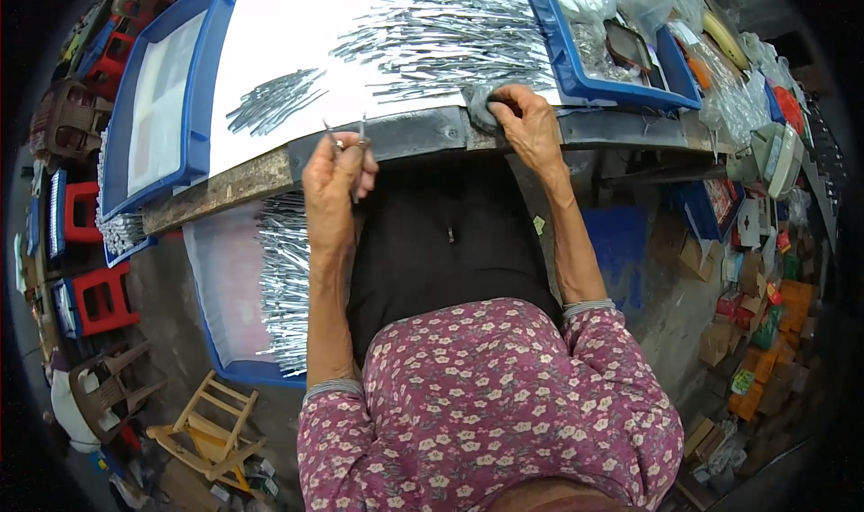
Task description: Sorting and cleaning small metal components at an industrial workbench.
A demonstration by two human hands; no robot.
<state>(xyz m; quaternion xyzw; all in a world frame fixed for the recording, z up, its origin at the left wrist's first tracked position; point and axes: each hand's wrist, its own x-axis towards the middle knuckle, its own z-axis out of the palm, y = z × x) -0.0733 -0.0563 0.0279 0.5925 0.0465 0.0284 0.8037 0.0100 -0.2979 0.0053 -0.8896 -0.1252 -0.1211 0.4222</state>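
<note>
My left hand (337, 175) is closed in front of the table edge. From its fingers stick up two thin, pointed metal tips (364, 123), set apart from each other; whether they are one tool or two separate pieces is unclear. At the table's front edge my right hand (529, 125) pinches a crumpled dark grey rag (482, 107). Behind the rag lies a wide heap of thin silvery metal strips (450, 44) on the white tabletop. A smaller bundle of strips (274, 101) lies apart, to the left.
A blue tray (196, 107) with a pale lining stands at the left. Another blue tray (621, 94) at the right holds plastic bags. Below the table, a lined blue tray (225, 287) holds more metal strips. Red stools (101, 298), a wooden stool (211, 435) and boxes (684, 242) stand around.
</note>
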